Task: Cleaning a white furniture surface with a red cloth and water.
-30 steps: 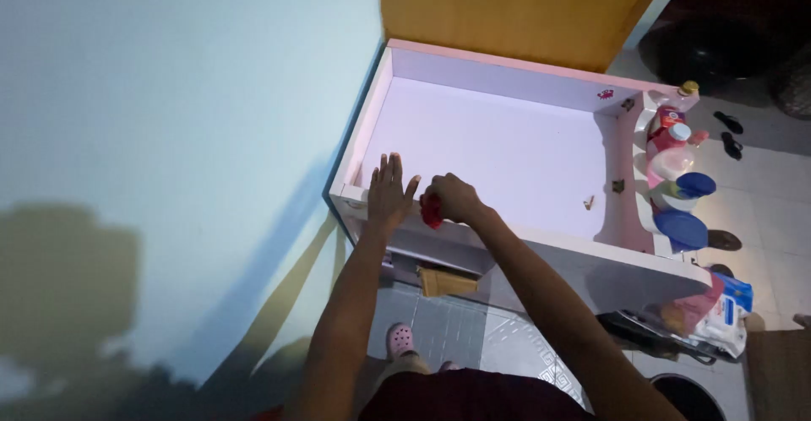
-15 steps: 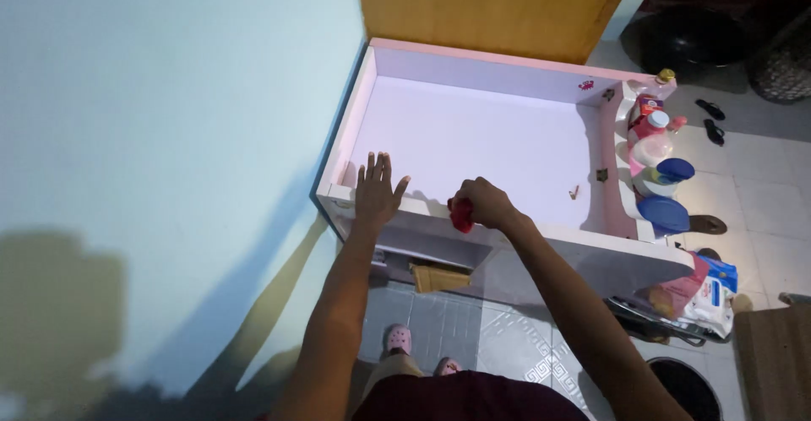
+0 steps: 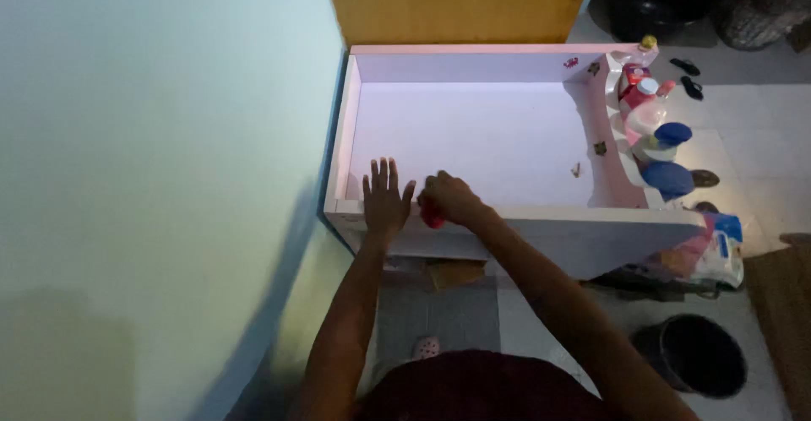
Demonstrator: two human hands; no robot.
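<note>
Seen from the head camera: left hand point(image 3: 385, 195) open and flat on the front rim of the white surface point(image 3: 473, 134), right hand point(image 3: 450, 199) closed around a red cloth point(image 3: 430, 215) pressed on that same rim just beside it. Better to keep the flat palm as a brace and draw the cloth along the edge with even pressure, well apart from the bottles point(image 3: 655, 125) on the side shelf.

Containers point(image 3: 659, 134) right of cabinet top point(image 3: 473, 134)
</note>
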